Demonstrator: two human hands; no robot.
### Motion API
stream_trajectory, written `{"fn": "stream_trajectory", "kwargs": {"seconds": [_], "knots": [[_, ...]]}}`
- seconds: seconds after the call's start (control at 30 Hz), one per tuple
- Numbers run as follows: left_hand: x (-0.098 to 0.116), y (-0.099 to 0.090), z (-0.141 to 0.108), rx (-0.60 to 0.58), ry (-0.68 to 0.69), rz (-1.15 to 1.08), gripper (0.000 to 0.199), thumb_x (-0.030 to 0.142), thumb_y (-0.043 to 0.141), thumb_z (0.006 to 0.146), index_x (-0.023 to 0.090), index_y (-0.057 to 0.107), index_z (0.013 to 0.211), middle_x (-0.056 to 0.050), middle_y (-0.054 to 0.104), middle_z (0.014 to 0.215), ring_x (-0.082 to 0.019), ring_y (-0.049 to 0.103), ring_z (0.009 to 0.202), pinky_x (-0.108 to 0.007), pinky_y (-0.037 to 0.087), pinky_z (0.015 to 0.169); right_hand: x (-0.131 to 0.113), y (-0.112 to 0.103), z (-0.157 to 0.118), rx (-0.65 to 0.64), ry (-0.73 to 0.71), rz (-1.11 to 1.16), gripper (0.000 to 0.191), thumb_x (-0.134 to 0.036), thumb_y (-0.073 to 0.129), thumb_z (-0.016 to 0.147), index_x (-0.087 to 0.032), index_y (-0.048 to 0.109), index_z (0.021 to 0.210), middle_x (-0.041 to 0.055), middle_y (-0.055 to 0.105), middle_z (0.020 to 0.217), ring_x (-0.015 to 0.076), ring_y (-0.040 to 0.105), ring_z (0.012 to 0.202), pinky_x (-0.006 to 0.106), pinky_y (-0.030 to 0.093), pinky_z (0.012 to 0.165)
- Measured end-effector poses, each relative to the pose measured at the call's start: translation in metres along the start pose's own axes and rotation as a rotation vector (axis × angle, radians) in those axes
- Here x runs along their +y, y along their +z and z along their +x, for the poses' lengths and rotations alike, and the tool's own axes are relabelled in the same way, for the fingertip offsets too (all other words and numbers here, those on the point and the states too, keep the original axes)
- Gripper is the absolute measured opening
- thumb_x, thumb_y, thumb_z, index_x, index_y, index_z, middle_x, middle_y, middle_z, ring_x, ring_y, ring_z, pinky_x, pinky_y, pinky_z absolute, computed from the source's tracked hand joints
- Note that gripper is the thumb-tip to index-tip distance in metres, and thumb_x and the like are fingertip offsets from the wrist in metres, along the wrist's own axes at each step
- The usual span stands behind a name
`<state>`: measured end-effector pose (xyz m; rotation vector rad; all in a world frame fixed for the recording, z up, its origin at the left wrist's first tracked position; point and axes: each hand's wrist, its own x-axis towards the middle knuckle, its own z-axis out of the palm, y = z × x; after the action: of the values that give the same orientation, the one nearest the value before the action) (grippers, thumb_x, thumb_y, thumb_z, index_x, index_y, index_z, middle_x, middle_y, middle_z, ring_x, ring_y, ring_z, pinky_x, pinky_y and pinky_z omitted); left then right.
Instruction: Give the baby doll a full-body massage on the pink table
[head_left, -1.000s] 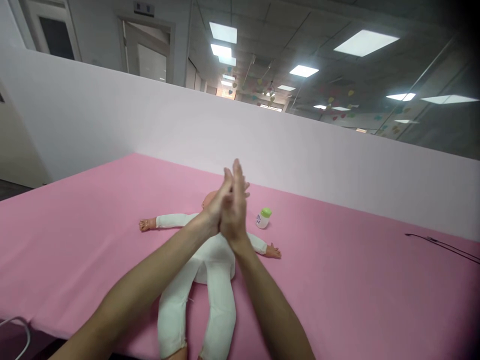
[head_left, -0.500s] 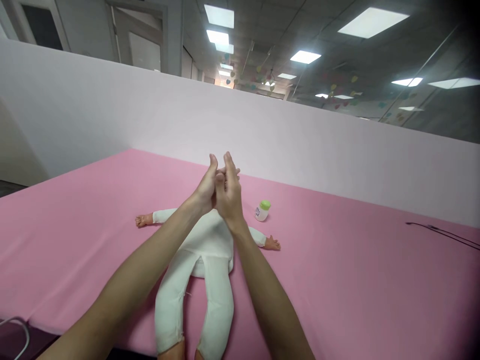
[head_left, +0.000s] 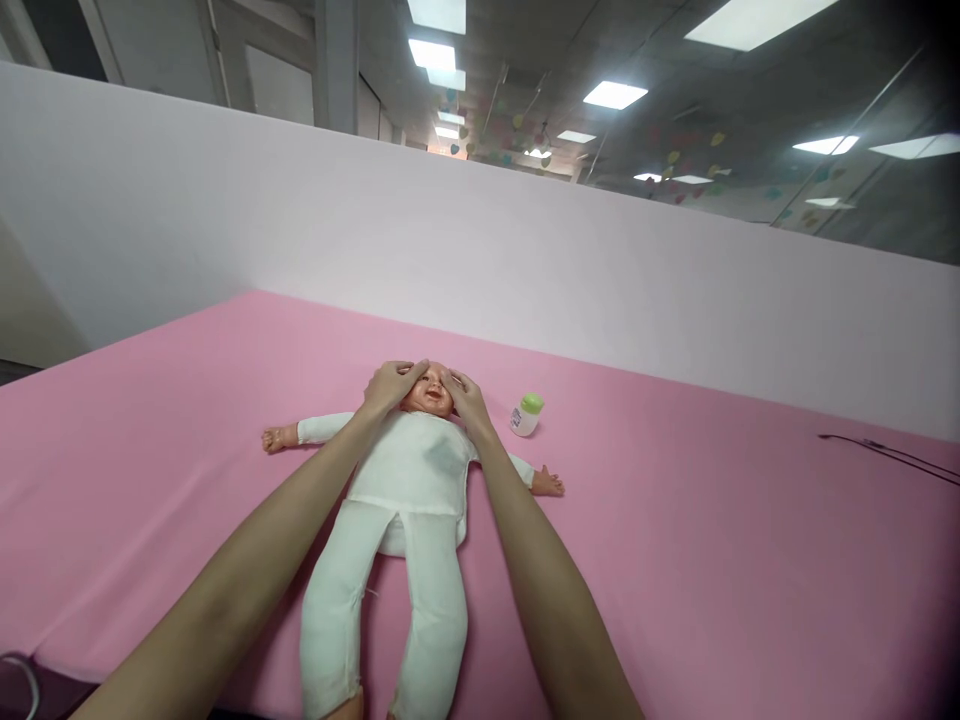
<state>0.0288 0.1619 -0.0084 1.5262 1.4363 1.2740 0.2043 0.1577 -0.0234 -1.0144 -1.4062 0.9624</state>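
A baby doll (head_left: 411,465) in white cloth lies on its back, arms spread and legs toward me. My left hand (head_left: 393,384) is cupped round the left side of the doll's head (head_left: 433,393), its thumb on the forehead. On the other side my right hand (head_left: 466,399) cups the head the same way, thumb near the brow. The fingers of both hands curve around the head and are partly hidden behind it. Just right of the head stands a small clear bottle with a green cap (head_left: 527,415).
Pink sheeting (head_left: 675,540) covers the table under the doll. A white partition (head_left: 600,270) runs along the back. At the far right lies a thin black cable (head_left: 892,452), and a pale cable loop (head_left: 26,680) shows at the lower left corner.
My hands were pressed together above the doll's chest. They have parted and come down to either side of its head, and the doll's face now shows.
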Motion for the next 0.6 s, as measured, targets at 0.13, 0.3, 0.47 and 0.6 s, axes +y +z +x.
{"fn": "stream_trajectory", "kwargs": {"seconds": [0.13, 0.3, 0.47, 0.6], "knots": [[0.0, -0.002, 0.001, -0.016, 0.034, 0.058, 0.044, 0.065, 0.073, 0.078, 0.022, 0.077, 0.087, -0.009, 0.078, 0.083, -0.028, 0.068, 0.087, -0.032, 0.047, 0.075, -0.004, 0.001, -0.001, -0.008, 0.001, 0.016, 0.051, -0.064, 0.073, 0.08, -0.019, 0.073, 0.104, 0.0084, 0.076, 0.106, 0.0237, 0.068, 0.102, 0.035, 0.055, 0.09], [-0.006, -0.005, 0.006, -0.026, 0.066, 0.051, 0.047, 0.065, 0.063, 0.086, 0.02, 0.072, 0.075, -0.006, 0.07, 0.068, -0.025, 0.065, 0.077, -0.031, 0.044, 0.067, 0.0, -0.002, -0.001, 0.021, 0.011, -0.003, 0.045, -0.065, 0.062, 0.088, -0.021, 0.065, 0.079, 0.0026, 0.071, 0.084, 0.0197, 0.064, 0.082, 0.032, 0.053, 0.078], [-0.003, -0.007, 0.004, -0.042, 0.062, 0.057, 0.049, 0.065, 0.06, 0.088, 0.02, 0.067, 0.07, -0.004, 0.064, 0.062, -0.023, 0.06, 0.073, -0.03, 0.041, 0.064, -0.003, -0.003, -0.003, -0.007, 0.009, 0.011, 0.045, -0.065, 0.066, 0.088, -0.02, 0.07, 0.088, 0.0035, 0.074, 0.091, 0.0202, 0.066, 0.09, 0.031, 0.054, 0.081], [0.005, -0.006, -0.002, -0.074, 0.059, 0.061, 0.045, 0.065, 0.069, 0.081, 0.02, 0.069, 0.076, -0.004, 0.067, 0.067, -0.022, 0.061, 0.076, -0.029, 0.042, 0.066, -0.007, -0.003, -0.004, -0.043, 0.003, 0.033, 0.05, -0.064, 0.073, 0.083, -0.019, 0.074, 0.103, 0.0082, 0.076, 0.106, 0.0232, 0.068, 0.101, 0.033, 0.055, 0.087]]}}
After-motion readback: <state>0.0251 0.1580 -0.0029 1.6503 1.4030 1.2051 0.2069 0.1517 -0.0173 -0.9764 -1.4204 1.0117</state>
